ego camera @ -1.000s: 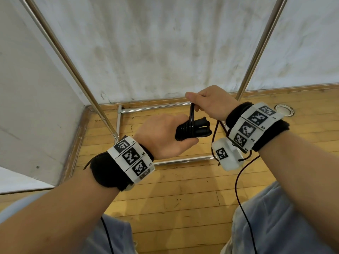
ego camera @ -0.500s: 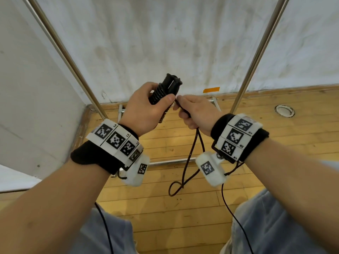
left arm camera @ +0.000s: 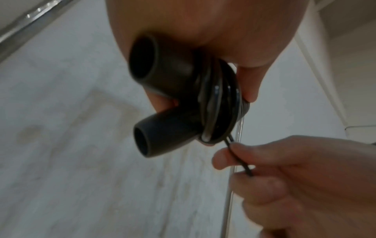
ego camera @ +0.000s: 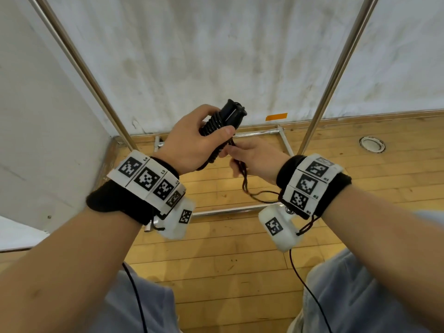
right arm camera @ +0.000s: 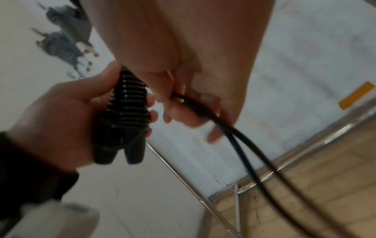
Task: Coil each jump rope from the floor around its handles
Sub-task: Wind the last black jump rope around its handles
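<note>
My left hand grips the two black jump rope handles side by side, with black rope wound tightly round them in several turns. The handle ends point away from my palm in the left wrist view. My right hand sits just below and right of the bundle and pinches the loose doubled end of the rope. That short loop hangs down past my right wrist. In the left wrist view the rope runs between my right thumb and fingers.
A steel frame with slanted poles and floor bars stands ahead against a white wall. Wooden floor lies below. A round floor fitting is at the right. My knees are at the bottom edge.
The handles went from lying sideways to pointing up and away. My right hand dropped below the bundle, and the hanging loop has grown much shorter as more rope went round the handles.
</note>
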